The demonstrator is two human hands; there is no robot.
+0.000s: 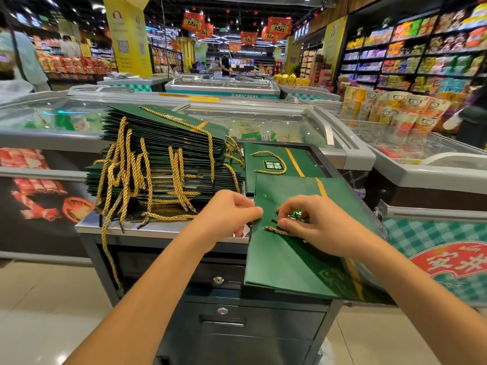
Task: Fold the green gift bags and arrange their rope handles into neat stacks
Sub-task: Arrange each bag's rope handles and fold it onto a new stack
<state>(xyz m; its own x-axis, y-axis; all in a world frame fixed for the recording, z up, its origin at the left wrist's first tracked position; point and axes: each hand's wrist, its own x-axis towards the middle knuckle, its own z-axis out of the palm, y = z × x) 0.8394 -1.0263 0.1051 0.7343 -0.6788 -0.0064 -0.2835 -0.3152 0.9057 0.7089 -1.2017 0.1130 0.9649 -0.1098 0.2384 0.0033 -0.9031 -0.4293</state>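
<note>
Gripping the edge of the green bag (287,259) in my left hand (232,214), I pinch its rope handle (276,230), half hidden under my right hand (316,222).

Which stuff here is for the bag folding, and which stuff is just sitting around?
For the job:
- the green bag in front, held at its edge by the left hand
- its rope handle, pinched by the right hand
- the tall stack of bags
- the flat bag behind

Just around:
- the freezer chests
- the snack packets
- the drawers below
</note>
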